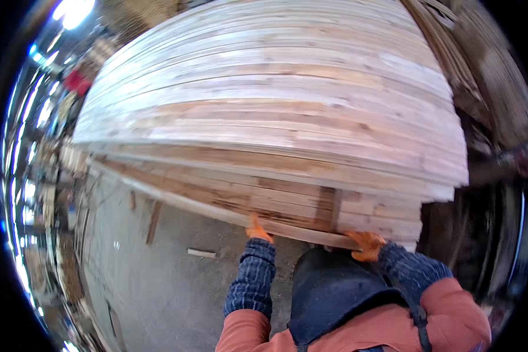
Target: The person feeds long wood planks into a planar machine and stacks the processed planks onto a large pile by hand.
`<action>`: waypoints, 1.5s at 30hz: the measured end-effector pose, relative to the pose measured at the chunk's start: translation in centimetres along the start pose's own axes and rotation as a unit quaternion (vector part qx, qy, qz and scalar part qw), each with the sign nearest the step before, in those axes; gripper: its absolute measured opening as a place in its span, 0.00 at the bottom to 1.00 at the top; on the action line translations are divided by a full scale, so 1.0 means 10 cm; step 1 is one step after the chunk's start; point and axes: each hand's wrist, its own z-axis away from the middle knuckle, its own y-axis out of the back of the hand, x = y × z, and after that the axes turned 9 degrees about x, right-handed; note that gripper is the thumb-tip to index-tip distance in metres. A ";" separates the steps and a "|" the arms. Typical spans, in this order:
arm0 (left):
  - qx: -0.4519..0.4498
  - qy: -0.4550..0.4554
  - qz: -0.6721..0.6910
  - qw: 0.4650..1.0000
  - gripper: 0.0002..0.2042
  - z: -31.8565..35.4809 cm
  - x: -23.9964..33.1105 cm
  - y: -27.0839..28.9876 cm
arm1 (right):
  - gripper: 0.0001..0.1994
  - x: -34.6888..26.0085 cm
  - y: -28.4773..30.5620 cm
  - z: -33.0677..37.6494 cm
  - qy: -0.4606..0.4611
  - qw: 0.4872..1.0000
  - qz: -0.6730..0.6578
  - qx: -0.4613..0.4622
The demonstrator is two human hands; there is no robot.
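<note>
A long wooden board (302,234) runs slantwise along the near side of a large stack of planks (270,88). My left hand (257,229), in an orange glove, grips the board's near edge partway along. Close to the board's right end, my right hand (366,245), gloved alike, is closed on it. Both hands have their fingers partly hidden by the wood. Toward the far left the board lies close to the stack, and the gap between them widens to the right. A short dark crosspiece (327,206) lies across the lower planks in that gap.
On the grey concrete floor (176,293) lie a pale wood offcut (201,253) and a darker narrow strip (154,223). More timber (493,70) stands at the right. Blurred wood piles line the left side. My dark apron (340,287) is close to the board.
</note>
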 end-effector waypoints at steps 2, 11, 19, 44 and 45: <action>-0.042 0.107 0.090 0.989 0.38 0.30 0.17 -0.41 | 0.41 0.23 -0.07 0.04 -0.108 0.992 -0.002 -0.063; -0.162 0.216 0.185 0.945 0.23 1.14 0.07 -1.23 | 0.31 1.15 0.28 1.06 -0.198 0.908 -0.148 0.337; 0.072 0.171 0.014 0.983 0.16 1.78 0.59 -1.65 | 0.30 1.45 1.10 1.37 -0.231 0.561 -0.485 0.630; -0.242 -0.124 0.148 0.951 0.22 1.47 1.36 -1.03 | 0.30 -0.03 1.77 0.75 -0.079 0.932 -0.079 0.345; -0.260 -0.094 0.135 0.951 0.22 1.54 1.18 -1.02 | 0.32 -0.31 1.83 0.43 -0.056 0.959 -0.111 0.256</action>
